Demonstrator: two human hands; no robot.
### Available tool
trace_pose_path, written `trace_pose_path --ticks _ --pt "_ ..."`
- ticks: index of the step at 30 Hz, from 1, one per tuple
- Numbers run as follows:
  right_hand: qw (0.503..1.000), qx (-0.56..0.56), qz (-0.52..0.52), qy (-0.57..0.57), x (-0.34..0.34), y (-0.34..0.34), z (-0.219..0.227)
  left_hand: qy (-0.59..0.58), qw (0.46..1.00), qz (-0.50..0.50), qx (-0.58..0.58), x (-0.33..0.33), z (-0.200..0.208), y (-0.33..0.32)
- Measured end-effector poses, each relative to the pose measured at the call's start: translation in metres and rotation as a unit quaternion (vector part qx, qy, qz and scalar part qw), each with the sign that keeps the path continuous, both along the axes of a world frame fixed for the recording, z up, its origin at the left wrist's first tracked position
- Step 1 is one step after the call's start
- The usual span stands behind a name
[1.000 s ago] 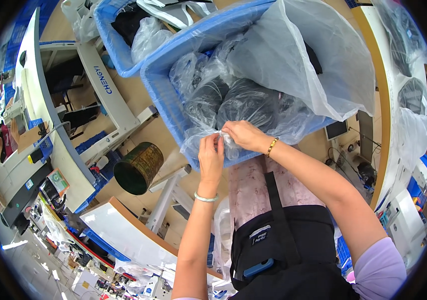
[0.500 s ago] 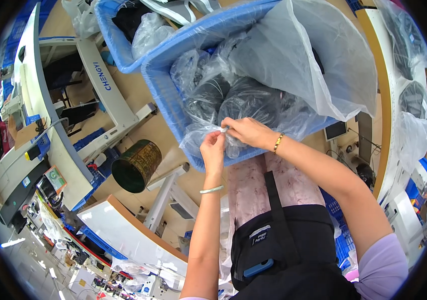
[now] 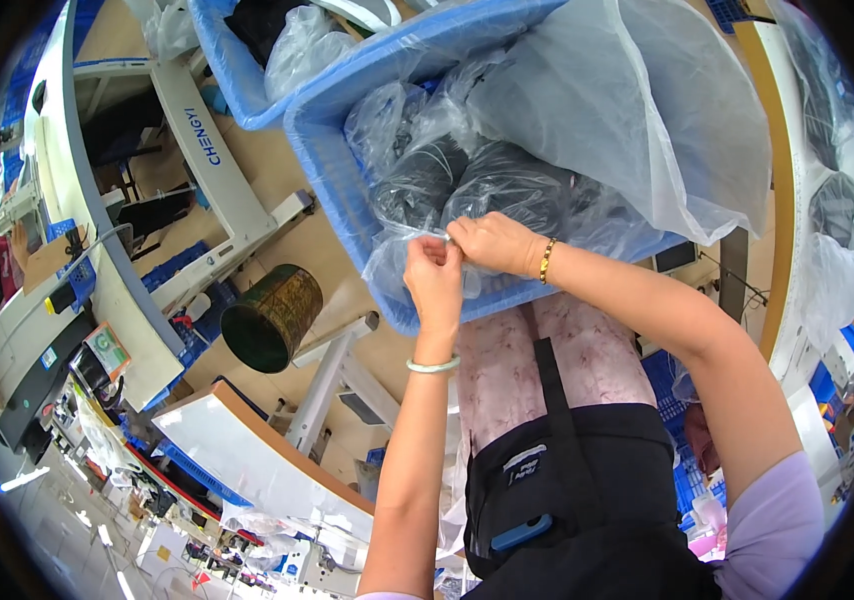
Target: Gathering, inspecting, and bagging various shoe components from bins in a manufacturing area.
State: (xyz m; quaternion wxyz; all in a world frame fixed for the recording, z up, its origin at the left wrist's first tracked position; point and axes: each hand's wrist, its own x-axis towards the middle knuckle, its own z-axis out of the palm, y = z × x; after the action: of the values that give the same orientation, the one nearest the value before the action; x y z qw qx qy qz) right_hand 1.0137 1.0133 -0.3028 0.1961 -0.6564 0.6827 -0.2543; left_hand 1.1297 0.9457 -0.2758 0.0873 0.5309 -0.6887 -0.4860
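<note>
My left hand [image 3: 433, 275] and my right hand [image 3: 494, 243] meet over the near edge of a blue plastic crate [image 3: 332, 185]. Both are closed in a pinch, fingertips together, on the gathered plastic of a clear bag [image 3: 402, 262]. Just what lies between the fingertips is hidden. Inside the crate, beyond my hands, dark bundles [image 3: 507, 190] lie wrapped in clear plastic. A large translucent plastic sheet [image 3: 587, 110] stands up from the crate's right side and drapes over its rim.
A second blue crate [image 3: 232, 75] with dark and clear-bagged contents adjoins at the far left. On the floor to the left stands a dark patterned bin [image 3: 272, 318]. White worktables [image 3: 257, 450] flank me on the left, and a table edge [image 3: 782, 200] runs along the right.
My hands have shifted slightly up, and the left has drawn closer against the right. Both still pinch the plastic. The view has moved a little.
</note>
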Motion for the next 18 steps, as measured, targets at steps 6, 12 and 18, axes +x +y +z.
trace_pose_path --ticks 6,12,18 --pt "0.999 -0.046 0.012 0.011 -0.002 0.004 -0.006 -0.043 0.974 -0.156 -0.158 -0.004 -0.007 -0.008" --pt "0.995 -0.075 0.053 0.034 -0.008 -0.003 -0.016 -0.044 0.991 -0.127 0.014 -0.001 -0.026 -0.027" --pt "0.997 -0.055 -0.039 -0.049 -0.005 0.001 -0.012 -0.156 0.959 -0.236 -0.015 -0.011 -0.010 -0.044"
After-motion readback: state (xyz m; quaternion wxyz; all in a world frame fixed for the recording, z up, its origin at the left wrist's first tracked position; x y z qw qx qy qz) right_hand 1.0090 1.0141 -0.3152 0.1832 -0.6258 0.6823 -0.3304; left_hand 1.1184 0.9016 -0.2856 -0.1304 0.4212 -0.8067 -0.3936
